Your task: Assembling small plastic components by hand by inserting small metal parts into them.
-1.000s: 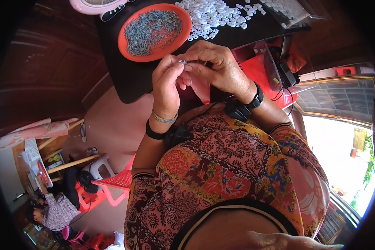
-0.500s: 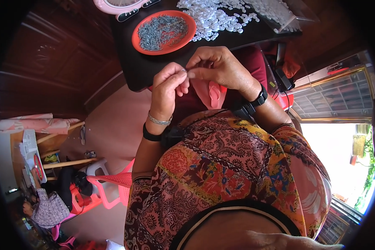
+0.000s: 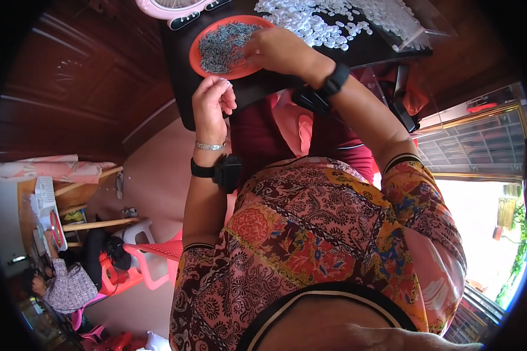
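So the black table [image 3: 216, 99] takes up the top of the view, and it looks set up so both supplies sit within easy reach: a heap of small white pieces [image 3: 316, 20] spread along its far edge, and an orange plate [image 3: 240, 70] near its left corner, full of small grey metal bits [image 3: 219, 47]. The right hand [image 3: 275, 50] reaches over the plate with fingertips down in the grey bits, curled as if picking one out, though I can't tell if anything is actually pinched. The left hand [image 3: 212, 102] hovers just off the table's near edge, below the plate, fingertips bunched together around something tiny that's too small to make out. It seems held close by, probably ready to meet whatever comes off the plate.
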A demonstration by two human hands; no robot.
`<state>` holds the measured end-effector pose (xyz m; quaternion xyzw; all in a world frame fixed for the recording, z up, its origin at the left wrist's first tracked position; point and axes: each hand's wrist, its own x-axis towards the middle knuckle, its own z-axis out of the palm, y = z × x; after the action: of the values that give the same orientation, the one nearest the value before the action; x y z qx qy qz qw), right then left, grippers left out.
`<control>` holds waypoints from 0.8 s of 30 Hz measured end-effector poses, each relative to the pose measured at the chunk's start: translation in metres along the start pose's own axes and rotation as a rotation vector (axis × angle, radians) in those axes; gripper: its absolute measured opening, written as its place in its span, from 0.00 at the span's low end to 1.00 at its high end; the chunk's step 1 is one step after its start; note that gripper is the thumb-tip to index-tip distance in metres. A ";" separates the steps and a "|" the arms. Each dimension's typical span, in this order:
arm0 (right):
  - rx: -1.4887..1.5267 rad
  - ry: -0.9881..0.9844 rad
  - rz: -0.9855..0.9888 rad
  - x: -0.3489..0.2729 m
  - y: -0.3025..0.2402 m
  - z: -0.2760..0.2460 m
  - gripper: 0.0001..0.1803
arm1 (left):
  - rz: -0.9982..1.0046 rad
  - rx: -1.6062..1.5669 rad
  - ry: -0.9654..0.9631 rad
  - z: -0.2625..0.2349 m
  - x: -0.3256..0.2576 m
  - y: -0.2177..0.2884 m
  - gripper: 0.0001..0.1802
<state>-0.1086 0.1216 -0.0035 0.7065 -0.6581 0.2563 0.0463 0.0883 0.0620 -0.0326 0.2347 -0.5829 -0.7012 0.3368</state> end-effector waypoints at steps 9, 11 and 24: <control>-0.212 -0.183 0.043 0.027 -0.004 0.025 0.10 | -0.013 -0.057 0.021 -0.004 0.002 -0.005 0.08; -0.245 -0.166 0.036 0.027 -0.003 0.027 0.10 | -0.008 -0.055 0.016 -0.004 0.003 -0.006 0.08; -0.098 -0.163 -0.002 0.031 0.020 0.011 0.10 | -0.002 -0.077 -0.021 -0.004 0.003 -0.006 0.08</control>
<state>-0.1238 0.0867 -0.0057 0.7224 -0.6709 0.1654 0.0274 0.0878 0.0576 -0.0392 0.2148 -0.5588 -0.7258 0.3390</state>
